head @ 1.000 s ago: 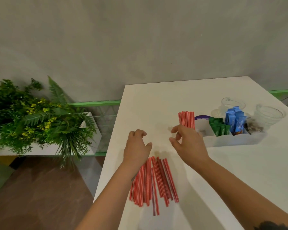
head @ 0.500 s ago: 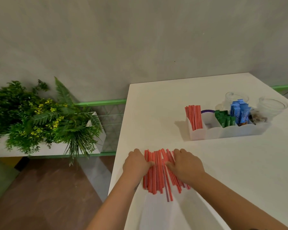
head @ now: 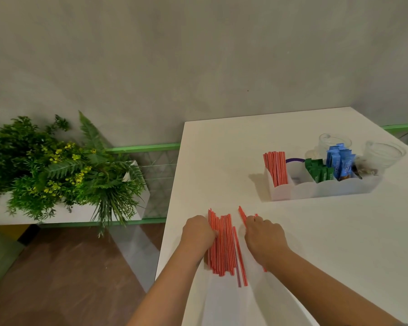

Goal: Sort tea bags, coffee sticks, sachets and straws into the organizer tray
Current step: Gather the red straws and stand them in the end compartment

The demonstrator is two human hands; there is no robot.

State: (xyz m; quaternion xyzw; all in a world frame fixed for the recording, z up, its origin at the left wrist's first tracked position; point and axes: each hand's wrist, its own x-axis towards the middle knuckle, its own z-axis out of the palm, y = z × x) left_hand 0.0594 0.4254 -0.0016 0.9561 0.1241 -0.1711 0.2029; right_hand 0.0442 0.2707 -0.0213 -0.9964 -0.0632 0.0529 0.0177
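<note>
A pile of red-and-white striped straws (head: pixel 224 245) lies on the white table (head: pixel 339 243) near its left edge. My left hand (head: pixel 198 231) rests with bent fingers on the pile's left side. My right hand (head: pixel 264 236) grips a few straws apart from the pile, their ends (head: pixel 242 215) sticking out past its fingers. The translucent organizer tray (head: pixel 316 191) stands farther right. It holds upright straws (head: pixel 276 170), green sachets (head: pixel 319 172), blue coffee sticks (head: pixel 339 161) and brown packets (head: pixel 365 171).
Two clear glass cups (head: pixel 335 142) (head: pixel 384 154) stand behind the tray, and a purple-rimmed item (head: pixel 295 159) shows in it. The table's left edge (head: pixel 172 208) drops to a wooden floor. A white planter with green plants (head: pixel 57 165) stands at the left.
Both hands came down from above the table onto the straw pile and gathered it. My right hand has now drawn a few straws away to the right, leaving a gap.
</note>
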